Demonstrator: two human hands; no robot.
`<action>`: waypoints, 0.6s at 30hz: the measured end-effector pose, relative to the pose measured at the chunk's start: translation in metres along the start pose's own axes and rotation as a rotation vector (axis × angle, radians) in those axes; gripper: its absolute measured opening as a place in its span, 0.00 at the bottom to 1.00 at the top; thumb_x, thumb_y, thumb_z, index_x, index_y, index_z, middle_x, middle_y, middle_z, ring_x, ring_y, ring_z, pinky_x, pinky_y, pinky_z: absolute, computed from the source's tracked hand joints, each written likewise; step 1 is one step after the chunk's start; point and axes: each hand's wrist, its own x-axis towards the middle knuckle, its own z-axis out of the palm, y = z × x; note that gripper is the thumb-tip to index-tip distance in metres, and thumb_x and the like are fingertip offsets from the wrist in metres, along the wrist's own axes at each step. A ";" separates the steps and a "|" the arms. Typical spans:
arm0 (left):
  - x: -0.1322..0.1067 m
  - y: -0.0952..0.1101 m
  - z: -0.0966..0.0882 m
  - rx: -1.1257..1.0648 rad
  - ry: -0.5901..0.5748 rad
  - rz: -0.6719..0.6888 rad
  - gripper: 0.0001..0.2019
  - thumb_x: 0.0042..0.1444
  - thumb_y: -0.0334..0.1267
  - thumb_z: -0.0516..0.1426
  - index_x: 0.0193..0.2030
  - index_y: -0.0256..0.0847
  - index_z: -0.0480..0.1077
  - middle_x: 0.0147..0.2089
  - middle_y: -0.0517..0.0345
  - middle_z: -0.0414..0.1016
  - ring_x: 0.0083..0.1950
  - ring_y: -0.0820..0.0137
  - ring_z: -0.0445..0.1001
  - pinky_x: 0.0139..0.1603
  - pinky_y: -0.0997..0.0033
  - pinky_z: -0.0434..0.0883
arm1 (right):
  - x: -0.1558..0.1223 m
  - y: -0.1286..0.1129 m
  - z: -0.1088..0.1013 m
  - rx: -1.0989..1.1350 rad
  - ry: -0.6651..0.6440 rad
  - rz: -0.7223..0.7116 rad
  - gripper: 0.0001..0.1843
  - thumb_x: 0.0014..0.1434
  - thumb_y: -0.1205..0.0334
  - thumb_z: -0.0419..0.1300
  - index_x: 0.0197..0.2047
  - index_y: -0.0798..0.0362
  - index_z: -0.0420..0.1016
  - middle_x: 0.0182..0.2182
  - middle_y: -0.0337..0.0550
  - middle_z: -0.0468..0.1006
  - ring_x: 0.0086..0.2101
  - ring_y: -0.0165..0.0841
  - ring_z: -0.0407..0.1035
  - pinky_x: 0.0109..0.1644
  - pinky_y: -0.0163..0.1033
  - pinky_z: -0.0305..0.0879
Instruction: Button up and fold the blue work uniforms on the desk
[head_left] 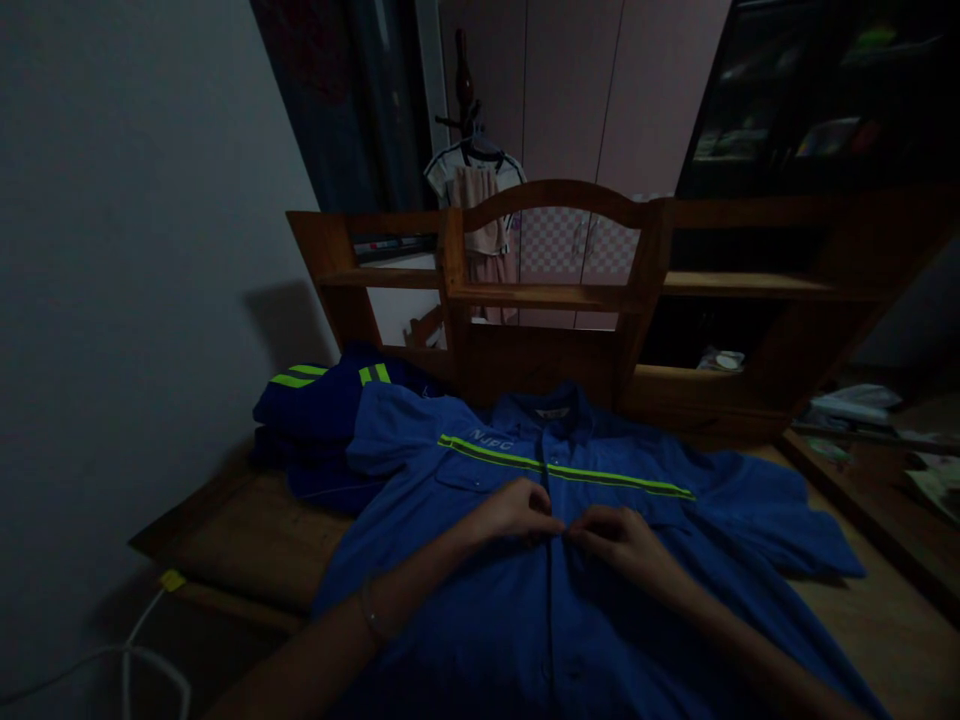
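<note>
A blue short-sleeved work shirt with a neon yellow stripe across the chest lies front up on a wooden table. My left hand and my right hand meet at the shirt's front placket, just below the stripe. Both hands have their fingers pinched together on the fabric at the placket. The light is dim, so any button there is too small to make out.
Folded blue garments with yellow stripes are stacked at the back left of the table. A wooden shelf unit stands behind the shirt. A white cable hangs off the table's left corner. Clothes hang on a rack behind.
</note>
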 end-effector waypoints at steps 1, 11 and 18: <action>0.001 0.001 0.003 0.000 0.014 0.006 0.17 0.40 0.48 0.64 0.30 0.36 0.68 0.27 0.59 0.72 0.24 0.73 0.71 0.25 0.74 0.68 | -0.001 0.000 -0.001 0.035 -0.007 0.017 0.15 0.58 0.52 0.56 0.34 0.53 0.78 0.27 0.40 0.77 0.29 0.33 0.70 0.31 0.34 0.61; 0.011 -0.012 -0.010 -0.112 -0.133 0.077 0.12 0.47 0.45 0.59 0.28 0.37 0.67 0.24 0.62 0.71 0.27 0.72 0.71 0.30 0.74 0.67 | 0.010 -0.007 0.006 0.195 0.012 0.073 0.14 0.59 0.56 0.55 0.34 0.56 0.78 0.25 0.40 0.75 0.26 0.30 0.70 0.29 0.32 0.61; 0.010 -0.009 -0.004 -0.083 0.124 0.207 0.09 0.49 0.40 0.56 0.27 0.36 0.66 0.24 0.64 0.67 0.26 0.75 0.68 0.27 0.77 0.62 | 0.008 -0.005 0.008 0.111 0.059 0.027 0.16 0.62 0.53 0.53 0.33 0.55 0.76 0.28 0.40 0.74 0.30 0.30 0.69 0.33 0.33 0.60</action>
